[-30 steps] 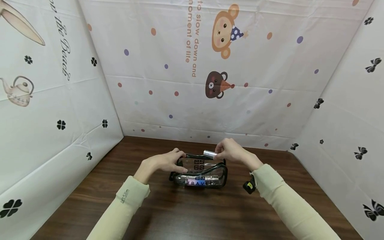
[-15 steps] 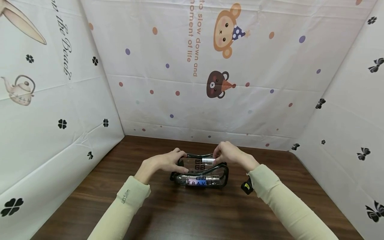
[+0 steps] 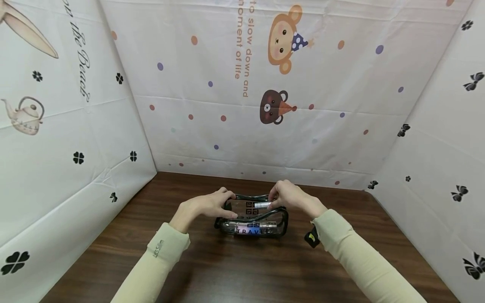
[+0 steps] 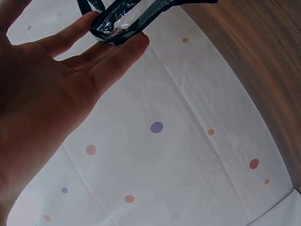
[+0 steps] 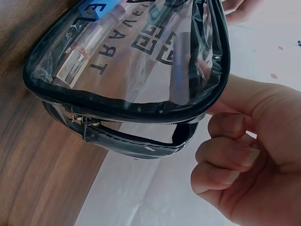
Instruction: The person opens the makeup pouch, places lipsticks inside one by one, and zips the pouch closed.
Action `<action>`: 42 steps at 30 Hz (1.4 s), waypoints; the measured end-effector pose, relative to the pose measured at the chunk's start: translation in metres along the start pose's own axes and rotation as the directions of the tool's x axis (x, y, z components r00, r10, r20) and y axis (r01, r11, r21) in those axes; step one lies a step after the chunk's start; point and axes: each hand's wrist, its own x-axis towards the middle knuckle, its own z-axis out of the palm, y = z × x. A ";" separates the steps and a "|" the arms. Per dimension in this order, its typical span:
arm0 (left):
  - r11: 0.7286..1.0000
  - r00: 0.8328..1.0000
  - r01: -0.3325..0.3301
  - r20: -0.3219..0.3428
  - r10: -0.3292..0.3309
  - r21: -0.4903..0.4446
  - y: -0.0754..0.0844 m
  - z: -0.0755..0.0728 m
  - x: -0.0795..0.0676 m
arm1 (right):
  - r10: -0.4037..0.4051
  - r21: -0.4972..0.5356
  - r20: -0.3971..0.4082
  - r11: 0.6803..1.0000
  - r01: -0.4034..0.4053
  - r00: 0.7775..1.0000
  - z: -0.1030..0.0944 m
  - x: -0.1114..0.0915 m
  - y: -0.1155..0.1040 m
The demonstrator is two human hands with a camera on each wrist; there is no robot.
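A clear toiletry bag with black piping, lettered TRAVEL, stands on the table with its top open. My left hand holds the bag's left end, thumb at the front rim and fingers at the back rim; in the left wrist view its fingers lie along the black edge. My right hand reaches in at the right end of the opening and pinches a slim silver tube, which shows through the clear wall in the right wrist view. Lower in the bag lies a clear-ended cosmetic tube.
Brown wood-grain table lies under the bag. Printed white sheets stand as a back wall, a left wall and a right wall. A zipper pull hangs at the bag's right end.
My right hand has lowered the silver tube from above the back rim down into the bag's opening. The left hand and the bag stay in place.
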 end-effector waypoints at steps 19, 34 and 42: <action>1.000 1.000 0.008 -0.005 -0.008 0.002 0.000 0.001 0.000 | 0.227 0.017 -0.203 0.973 -0.229 0.952 0.008 -0.026 0.087; 1.000 1.000 0.008 -0.001 -0.008 0.012 0.001 -0.001 0.001 | 0.547 -0.095 -0.059 0.829 -0.551 0.835 0.026 -0.061 0.148; 1.000 1.000 0.003 0.007 -0.003 0.014 0.001 -0.001 0.002 | 0.549 -0.074 -0.057 0.831 -0.552 0.834 0.031 -0.063 0.148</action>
